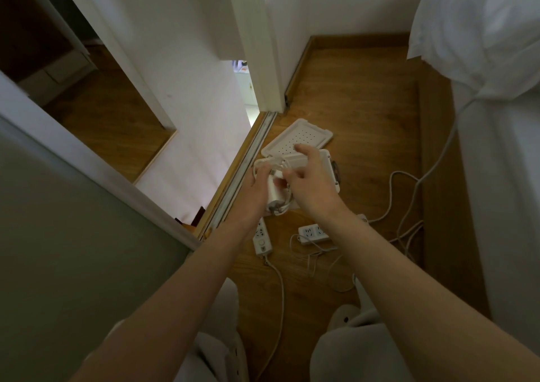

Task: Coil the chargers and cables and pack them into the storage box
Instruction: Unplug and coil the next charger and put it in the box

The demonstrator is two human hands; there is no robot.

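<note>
Head view: left hand point(251, 194) grips charger point(276, 191), storage box point(331, 174) mostly hidden.

Smooth brown wood with a faint satin sheen for the floor point(365, 104), centre frame, and dull metal for the door track point(257, 148) left of centre. Smooth, slightly glossy white plastic for the charger point(276, 196), the box point(331, 174), its hole-dotted lid point(304, 135) and the power strips point(314, 232); soft rubbery white sheathing on the cord point(257, 163) and the cables point(420, 181). Matt white paint on the wall point(336, 2) at top, crumpled white cloth for the bedding point(482, 31), upper right.
</note>
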